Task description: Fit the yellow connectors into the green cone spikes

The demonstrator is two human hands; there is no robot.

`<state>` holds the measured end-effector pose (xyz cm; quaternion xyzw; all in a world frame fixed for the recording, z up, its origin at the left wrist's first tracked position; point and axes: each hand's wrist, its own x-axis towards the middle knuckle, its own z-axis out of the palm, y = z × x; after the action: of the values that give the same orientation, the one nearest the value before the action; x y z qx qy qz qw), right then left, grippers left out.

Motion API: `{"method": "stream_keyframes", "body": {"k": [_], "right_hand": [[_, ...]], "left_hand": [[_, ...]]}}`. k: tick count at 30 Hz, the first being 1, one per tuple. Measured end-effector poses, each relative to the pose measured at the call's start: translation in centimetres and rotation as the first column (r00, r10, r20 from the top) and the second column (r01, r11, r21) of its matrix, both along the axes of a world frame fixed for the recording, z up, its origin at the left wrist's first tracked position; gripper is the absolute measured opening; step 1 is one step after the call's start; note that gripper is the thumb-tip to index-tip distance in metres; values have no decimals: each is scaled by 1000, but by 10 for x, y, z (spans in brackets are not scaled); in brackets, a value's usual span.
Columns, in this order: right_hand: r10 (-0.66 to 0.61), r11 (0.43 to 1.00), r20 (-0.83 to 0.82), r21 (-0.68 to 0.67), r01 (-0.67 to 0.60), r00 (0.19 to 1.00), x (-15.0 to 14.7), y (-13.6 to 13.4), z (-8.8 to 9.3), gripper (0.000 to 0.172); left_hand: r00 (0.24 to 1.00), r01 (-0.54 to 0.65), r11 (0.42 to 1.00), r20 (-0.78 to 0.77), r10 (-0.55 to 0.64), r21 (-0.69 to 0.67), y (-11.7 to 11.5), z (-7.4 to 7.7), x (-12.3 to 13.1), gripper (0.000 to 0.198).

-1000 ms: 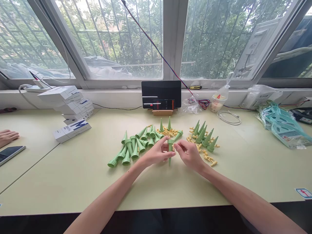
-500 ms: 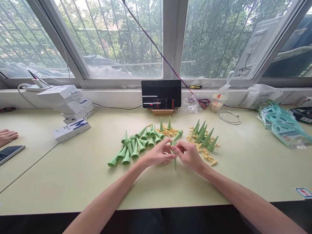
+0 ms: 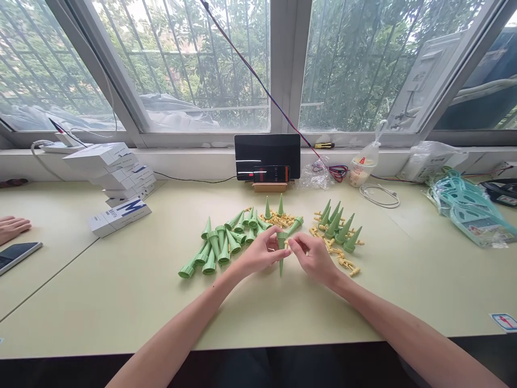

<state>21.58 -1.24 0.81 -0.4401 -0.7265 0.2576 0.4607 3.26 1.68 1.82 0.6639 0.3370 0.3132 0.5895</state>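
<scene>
My left hand is closed around a green plastic cone, held with its point downward above the table. Fingers of my right hand pinch a small yellow plastic piece against the cone's side. To the left lies a group of green cones, some showing their open ends. Behind my hands is a pile of yellow pieces with two cones upright by it. On the right, several green cones stand point up among more yellow pieces.
A tablet with a phone in front leans by the window. White boxes are stacked at left, near another person's hand and a phone. A bagged cup, white cable and teal plastic items lie at right.
The held cone has shifted slightly left with my left hand. My right fingers have drawn a little apart from it, and the yellow piece at its side now shows.
</scene>
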Motion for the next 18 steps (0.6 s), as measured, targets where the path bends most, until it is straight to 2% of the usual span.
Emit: {"method": "stream_keyframes", "body": {"k": [8, 18], "right_hand": [[-21, 1000, 24, -6, 21, 999, 0, 1, -2, 35], [-11, 1000, 28, -9, 12, 1000, 1, 2, -3, 36]], "left_hand": [[984, -137, 968, -85, 157, 209, -2, -1, 3, 43], [979, -165, 957, -77, 188, 241, -6, -1, 6, 36]]}}
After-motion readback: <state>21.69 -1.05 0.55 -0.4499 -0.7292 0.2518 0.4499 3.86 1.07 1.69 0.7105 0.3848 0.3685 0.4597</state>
